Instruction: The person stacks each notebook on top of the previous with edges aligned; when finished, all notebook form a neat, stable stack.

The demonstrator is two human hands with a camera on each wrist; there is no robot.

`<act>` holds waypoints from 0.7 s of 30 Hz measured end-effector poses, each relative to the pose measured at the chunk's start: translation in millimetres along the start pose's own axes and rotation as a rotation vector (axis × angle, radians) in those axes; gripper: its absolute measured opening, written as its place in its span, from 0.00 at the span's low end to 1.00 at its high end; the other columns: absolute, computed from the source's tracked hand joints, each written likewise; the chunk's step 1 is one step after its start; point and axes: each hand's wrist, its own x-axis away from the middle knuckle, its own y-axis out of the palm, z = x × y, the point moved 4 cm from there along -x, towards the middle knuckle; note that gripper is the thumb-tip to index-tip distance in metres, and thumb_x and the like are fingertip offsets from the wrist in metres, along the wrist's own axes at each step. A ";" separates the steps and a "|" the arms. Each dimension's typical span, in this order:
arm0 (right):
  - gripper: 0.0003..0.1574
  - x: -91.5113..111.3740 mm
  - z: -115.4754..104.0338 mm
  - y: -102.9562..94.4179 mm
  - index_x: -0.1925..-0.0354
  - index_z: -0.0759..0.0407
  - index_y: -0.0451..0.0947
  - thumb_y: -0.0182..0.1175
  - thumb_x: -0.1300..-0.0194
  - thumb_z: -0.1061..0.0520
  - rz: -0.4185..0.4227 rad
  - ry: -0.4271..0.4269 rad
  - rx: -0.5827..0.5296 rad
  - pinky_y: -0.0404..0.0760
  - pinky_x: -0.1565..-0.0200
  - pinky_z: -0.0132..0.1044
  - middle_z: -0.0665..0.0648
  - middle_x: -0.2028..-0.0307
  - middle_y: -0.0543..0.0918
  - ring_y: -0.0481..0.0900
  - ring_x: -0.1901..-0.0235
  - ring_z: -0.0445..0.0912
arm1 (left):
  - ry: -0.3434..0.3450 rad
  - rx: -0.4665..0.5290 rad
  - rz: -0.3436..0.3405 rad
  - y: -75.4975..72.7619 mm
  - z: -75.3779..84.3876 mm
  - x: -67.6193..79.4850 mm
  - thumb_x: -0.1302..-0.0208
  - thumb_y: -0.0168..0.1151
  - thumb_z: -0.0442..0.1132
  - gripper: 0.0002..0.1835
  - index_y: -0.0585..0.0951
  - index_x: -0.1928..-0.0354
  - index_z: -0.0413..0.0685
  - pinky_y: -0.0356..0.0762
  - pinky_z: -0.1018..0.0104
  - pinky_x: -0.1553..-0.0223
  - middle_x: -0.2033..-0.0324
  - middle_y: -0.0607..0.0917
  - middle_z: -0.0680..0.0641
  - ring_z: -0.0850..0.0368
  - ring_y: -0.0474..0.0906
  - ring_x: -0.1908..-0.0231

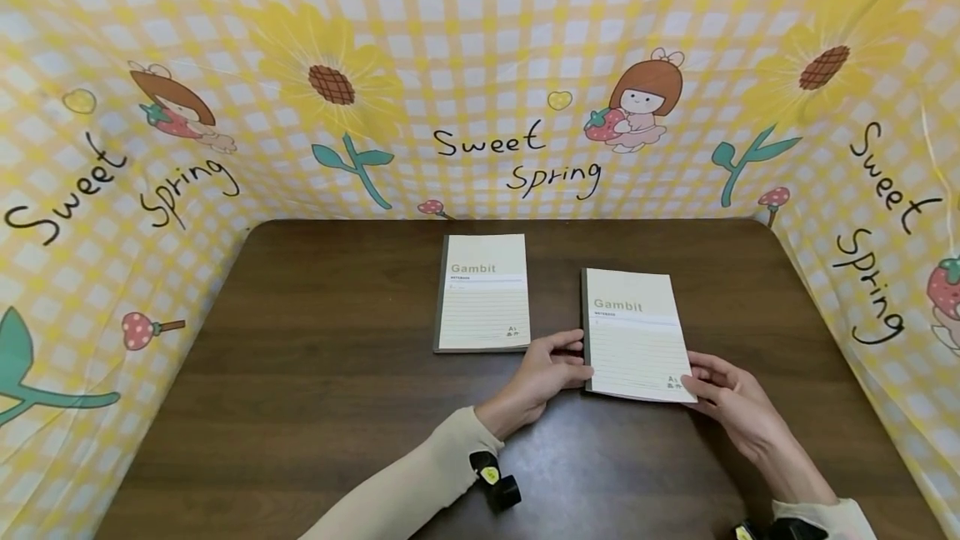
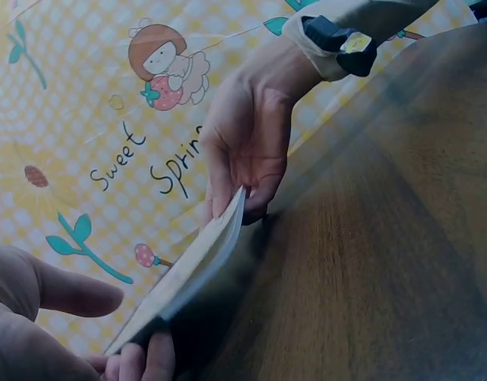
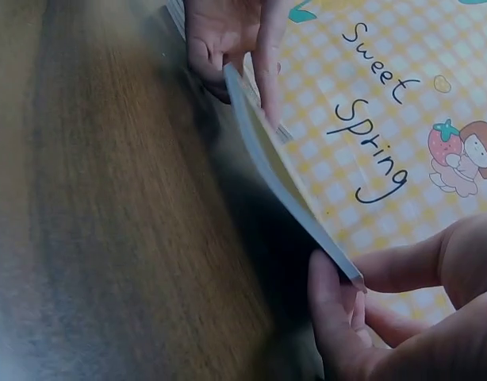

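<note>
A cream notebook with "Gambit" on its cover (image 1: 637, 336) is held by both hands, lifted off the table at least in part. My left hand (image 1: 542, 377) grips its dark spine side, fingers beneath and thumb at the edge. On the opposite side, my right hand (image 1: 738, 402) pinches the lower right corner between thumb and fingers. The right wrist view shows the notebook (image 3: 275, 171) edge-on and slightly bowed, with a dark shadow under it. A second, matching notebook (image 1: 486, 294) lies flat on the table, to the left of the held one.
The brown wooden table (image 1: 315, 407) has rounded far corners. Behind it and on both sides hangs a yellow checked cloth (image 1: 480, 48) printed with flowers and "Sweet Spring". Each wrist wears a black strap-on device, such as the left one (image 1: 495, 482).
</note>
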 end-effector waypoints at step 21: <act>0.34 -10.4 -38.6 47.9 0.31 0.70 0.66 0.66 0.28 0.59 -0.082 -0.201 0.032 0.87 0.57 0.35 0.51 0.58 0.80 0.83 0.61 0.36 | 0.157 -0.175 0.052 -57.4 43.1 21.0 0.44 0.68 0.19 0.38 0.76 0.29 0.43 0.82 0.71 0.59 0.42 0.78 0.35 0.54 0.81 0.55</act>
